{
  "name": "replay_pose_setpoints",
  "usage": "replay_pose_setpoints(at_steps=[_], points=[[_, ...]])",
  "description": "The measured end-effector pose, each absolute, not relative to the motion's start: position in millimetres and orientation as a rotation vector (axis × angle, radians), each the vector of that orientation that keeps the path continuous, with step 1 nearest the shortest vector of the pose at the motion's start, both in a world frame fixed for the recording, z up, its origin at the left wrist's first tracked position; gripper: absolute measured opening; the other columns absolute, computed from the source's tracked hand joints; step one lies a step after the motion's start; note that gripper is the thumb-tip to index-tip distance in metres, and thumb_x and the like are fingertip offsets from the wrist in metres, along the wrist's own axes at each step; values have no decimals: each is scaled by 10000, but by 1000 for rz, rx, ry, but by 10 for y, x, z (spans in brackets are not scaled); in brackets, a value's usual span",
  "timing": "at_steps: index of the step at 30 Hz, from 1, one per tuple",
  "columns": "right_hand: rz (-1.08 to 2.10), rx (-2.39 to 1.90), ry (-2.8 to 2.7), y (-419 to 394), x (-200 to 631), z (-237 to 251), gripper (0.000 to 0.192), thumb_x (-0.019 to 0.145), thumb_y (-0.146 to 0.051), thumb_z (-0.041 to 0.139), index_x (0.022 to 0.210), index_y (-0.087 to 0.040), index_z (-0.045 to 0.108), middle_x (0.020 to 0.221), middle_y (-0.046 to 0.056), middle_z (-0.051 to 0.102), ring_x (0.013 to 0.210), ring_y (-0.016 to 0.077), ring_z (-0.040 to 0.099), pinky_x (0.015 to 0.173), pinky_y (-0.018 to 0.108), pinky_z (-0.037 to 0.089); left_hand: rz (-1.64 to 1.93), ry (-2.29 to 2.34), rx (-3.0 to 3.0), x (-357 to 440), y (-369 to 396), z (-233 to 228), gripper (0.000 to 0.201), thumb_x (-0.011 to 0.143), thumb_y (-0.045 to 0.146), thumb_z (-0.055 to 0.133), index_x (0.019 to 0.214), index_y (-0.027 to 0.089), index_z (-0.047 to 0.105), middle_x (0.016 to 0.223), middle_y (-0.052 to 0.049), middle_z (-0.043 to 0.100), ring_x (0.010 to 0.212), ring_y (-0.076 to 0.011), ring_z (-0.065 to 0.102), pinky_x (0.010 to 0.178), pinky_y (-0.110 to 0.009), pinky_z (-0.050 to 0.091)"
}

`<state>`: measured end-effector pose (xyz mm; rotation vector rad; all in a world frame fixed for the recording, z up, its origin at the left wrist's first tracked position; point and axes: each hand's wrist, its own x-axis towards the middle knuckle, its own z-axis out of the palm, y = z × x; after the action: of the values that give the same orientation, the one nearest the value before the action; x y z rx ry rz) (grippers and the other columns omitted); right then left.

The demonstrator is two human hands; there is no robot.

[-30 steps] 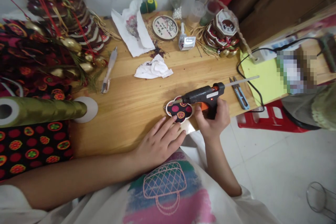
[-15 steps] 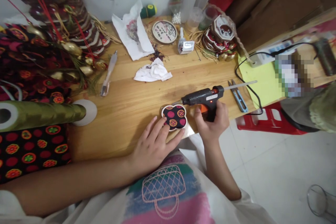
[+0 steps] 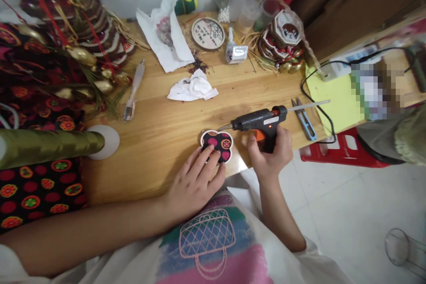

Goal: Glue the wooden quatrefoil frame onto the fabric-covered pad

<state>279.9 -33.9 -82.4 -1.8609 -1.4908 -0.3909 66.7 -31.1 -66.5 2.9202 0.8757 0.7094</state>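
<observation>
My right hand (image 3: 273,153) grips a black hot glue gun (image 3: 258,122) with an orange trigger. A small light glows on its side, and a pale glue stick (image 3: 309,105) sticks out of its back. The nozzle points left, at or just above the top edge of a flower-shaped piece (image 3: 226,143); contact is unclear. That piece has a white rim, a small loop at its upper left and dark fabric with bright round patterns. My left hand (image 3: 196,182) is open, fingers lying across the lower part of the piece and partly hiding it on the wooden table (image 3: 149,164).
Blue thread snips (image 3: 306,124) and yellow paper (image 3: 336,102) lie right of the glue gun, near a black cord. Further back are crumpled tissue (image 3: 195,86), a glue tube (image 3: 237,53) and a round plaque (image 3: 208,34). A green ribbon roll (image 3: 60,144) and patterned fabric (image 3: 36,191) are left.
My left fingers have moved further over the flower-shaped piece, which sits slightly more to the left. The glue gun stays in my right hand, its nozzle close to the piece's upper edge.
</observation>
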Motion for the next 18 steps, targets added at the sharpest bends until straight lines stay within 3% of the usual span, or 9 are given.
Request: replay_pose_setpoints(at_steps=[18], points=[[-425, -1971, -1464, -337, 2783, -844, 377, 809, -406, 638, 1103, -178, 574, 792, 30, 606, 702, 182, 601, 606, 301, 486, 676, 842, 2917, 666, -283, -674, 241, 879, 140, 582, 1117, 136, 623, 1195, -140, 665, 1211, -297, 580, 1001, -446, 494]])
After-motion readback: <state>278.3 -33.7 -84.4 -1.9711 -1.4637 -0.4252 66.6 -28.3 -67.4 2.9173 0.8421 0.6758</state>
